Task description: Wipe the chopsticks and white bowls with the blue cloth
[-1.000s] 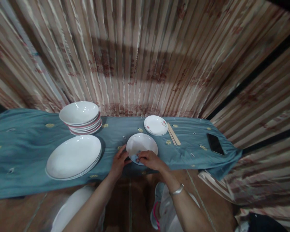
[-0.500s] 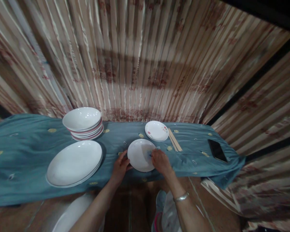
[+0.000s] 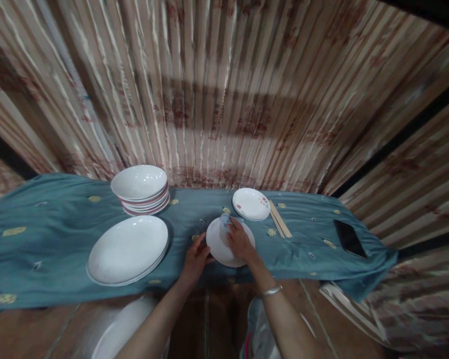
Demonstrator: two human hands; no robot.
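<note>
A round white plate (image 3: 220, 249) lies near the front edge of the cloth-covered table. My left hand (image 3: 196, 258) grips its left rim, thumb at the edge and fingers partly hidden. Over the plate's upper right, my right hand (image 3: 240, 240) presses a small light-blue cloth (image 3: 226, 219) against the surface near the far rim. Just behind sits a short stack of small plates (image 3: 250, 203) with red flowers. To the left are stacked large oval plates (image 3: 129, 249) and, behind them, a stack of white bowls (image 3: 140, 183) with red-edged dishes below.
Wooden chopsticks (image 3: 280, 219) lie right of the flowered plates. A black phone (image 3: 349, 238) rests near the right end of the teal tablecloth (image 3: 307, 259). A pleated curtain (image 3: 209, 99) hangs behind the table. Something white and rounded (image 3: 129, 324) stands below the front edge.
My right hand has moved the cloth from the plate's right side to its far rim. My left hand keeps its hold. The whole view has shifted slightly.
</note>
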